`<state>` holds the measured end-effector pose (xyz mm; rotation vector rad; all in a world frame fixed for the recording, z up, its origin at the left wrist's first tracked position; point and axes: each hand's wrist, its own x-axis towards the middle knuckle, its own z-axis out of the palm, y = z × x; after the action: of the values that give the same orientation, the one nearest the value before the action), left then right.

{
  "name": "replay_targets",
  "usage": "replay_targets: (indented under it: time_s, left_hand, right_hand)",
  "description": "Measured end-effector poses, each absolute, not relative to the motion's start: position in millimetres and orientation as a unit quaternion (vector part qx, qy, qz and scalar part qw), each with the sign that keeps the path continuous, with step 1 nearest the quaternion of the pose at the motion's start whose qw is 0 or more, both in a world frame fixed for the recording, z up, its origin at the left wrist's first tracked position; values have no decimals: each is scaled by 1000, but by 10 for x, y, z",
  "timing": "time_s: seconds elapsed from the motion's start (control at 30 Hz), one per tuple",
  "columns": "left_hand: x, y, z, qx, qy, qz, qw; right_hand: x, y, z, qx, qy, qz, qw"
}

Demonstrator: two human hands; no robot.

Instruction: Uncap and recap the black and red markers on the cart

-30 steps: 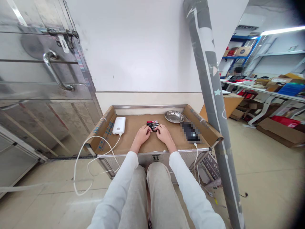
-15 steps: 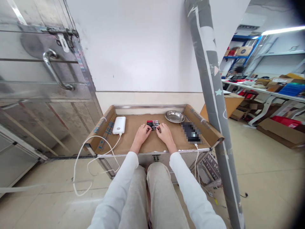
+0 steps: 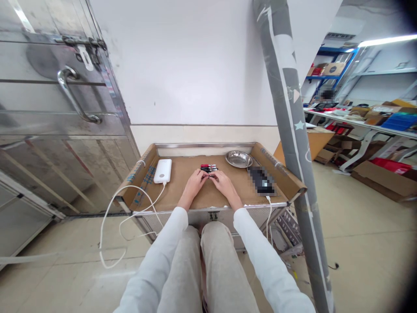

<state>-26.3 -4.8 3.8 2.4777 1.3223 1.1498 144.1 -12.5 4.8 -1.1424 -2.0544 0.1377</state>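
A small row of black and red markers (image 3: 209,167) lies on the cardboard-lined table (image 3: 182,191). My left hand (image 3: 194,181) and my right hand (image 3: 221,180) meet just in front of the markers. Their fingertips are pinched together on one thin dark marker between them. Both wrists rest on the cardboard, and white sleeves cover my forearms.
A white power bank (image 3: 163,171) with a looping white cable (image 3: 114,226) lies at the left. At the back right sits a steel dish (image 3: 238,159), with a blurred dark device (image 3: 261,180) beside it. A grey wrapped post (image 3: 289,130) leans at the right. Steel doors (image 3: 58,108) stand left.
My two hands have drawn closer together in front of the markers, the right hand shifting left until the fingertips meet on one marker.
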Motion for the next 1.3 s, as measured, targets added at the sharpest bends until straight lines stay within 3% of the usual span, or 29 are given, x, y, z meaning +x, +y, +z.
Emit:
replay_targets:
  time_s: [0.37,0.63,0.83,1.13,1.3]
  left_hand:
    - [-289,-2,20,827,448,339,27]
    - [-276,19,-21,851,415,314,69]
    - [-271,0,-2,818,460,346,2]
    - [-280,-22,32,813,466,348,-11]
    - [-285,-51,65,759,546,352,-42]
  right_hand:
    - [1486,-109,19,-503,-755,13,422]
    - [1534,-94,-6,-576,-720,-47,385]
    - [1542,-106,6,-612,-695,-66,373]
    - [1491,-133,43,-496,-773,14,396]
    - [1454,-180,91,-443,-795,48,412]
